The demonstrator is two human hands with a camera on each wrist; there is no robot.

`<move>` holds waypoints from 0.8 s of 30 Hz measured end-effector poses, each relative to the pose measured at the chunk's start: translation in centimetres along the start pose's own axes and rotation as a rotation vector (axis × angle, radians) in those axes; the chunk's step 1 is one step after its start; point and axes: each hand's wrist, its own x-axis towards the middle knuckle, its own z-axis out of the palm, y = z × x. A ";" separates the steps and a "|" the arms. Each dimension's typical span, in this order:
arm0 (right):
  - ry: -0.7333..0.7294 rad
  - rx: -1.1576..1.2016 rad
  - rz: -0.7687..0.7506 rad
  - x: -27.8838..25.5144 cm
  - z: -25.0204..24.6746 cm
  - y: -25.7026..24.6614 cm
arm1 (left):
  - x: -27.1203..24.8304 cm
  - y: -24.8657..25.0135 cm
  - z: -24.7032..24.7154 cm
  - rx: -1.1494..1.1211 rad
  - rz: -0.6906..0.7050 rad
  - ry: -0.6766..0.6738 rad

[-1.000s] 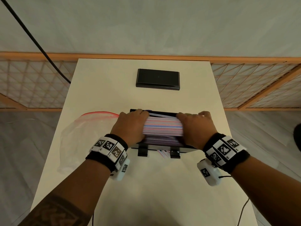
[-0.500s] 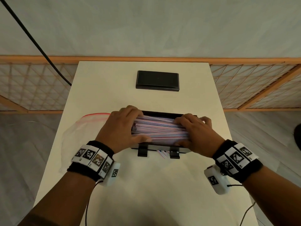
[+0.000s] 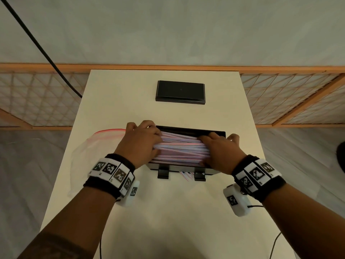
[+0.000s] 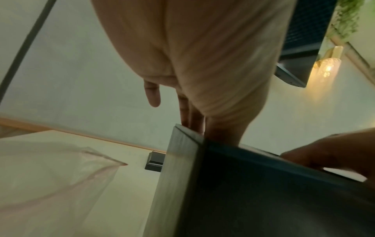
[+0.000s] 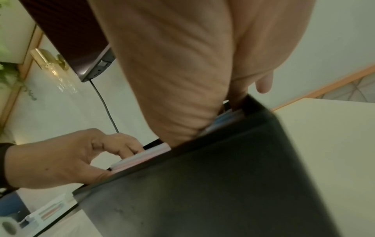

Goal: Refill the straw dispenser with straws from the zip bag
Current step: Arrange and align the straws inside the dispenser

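Observation:
A black open-topped straw dispenser [image 3: 188, 128] stands mid-table. A thick bundle of pink-and-blue striped straws [image 3: 183, 148] lies across its top opening, partly sunk in. My left hand [image 3: 143, 141] grips the bundle's left end, fingers curled over it and thumb at the front. My right hand [image 3: 218, 148] holds the right end the same way, little finger outside the box wall. The right wrist view shows the straws [image 5: 142, 157] above the rim with left fingertips on them. The clear zip bag [image 3: 87, 152] with a red seal lies limp on the left.
A flat black lid [image 3: 180, 92] lies at the far end of the table. A few straws [image 3: 184, 174] poke out of the slot between the dispenser's two front feet. Table edges are close on both sides; cables trail off the near edge.
The bundle has gone down from above the dispenser into its opening and spread flatter. Both hands dropped with it, their fingers now reaching over the ends into the box.

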 end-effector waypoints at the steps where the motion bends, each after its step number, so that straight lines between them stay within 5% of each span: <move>1: 0.000 -0.027 -0.002 0.1 -0.1 -0.2 | 0.0 0.0 0.0 -0.010 -0.016 0.010; 4: 0.058 -0.017 -0.002 -0.6 -1.1 -0.2 | -0.8 -0.2 0.2 -0.091 -0.041 0.054; 10: 0.206 0.169 -0.052 -2.2 -3.3 -0.1 | -3.0 -1.1 0.7 -0.624 -0.159 0.242; 14: 0.099 0.251 -0.147 -0.2 -2.9 -0.7 | -1.8 0.1 1.3 -0.791 -0.267 0.392; 17: 0.096 0.274 -0.209 0.5 -1.7 -1.0 | -0.8 1.0 2.9 -0.829 -0.292 0.301; 20: 0.206 0.290 -0.239 -0.1 -0.3 -0.5 | -0.8 1.8 4.2 -0.802 -0.309 0.192; 24: 0.500 0.490 -0.175 -2.0 1.5 0.6 | -1.1 1.5 4.1 -0.923 -0.413 0.290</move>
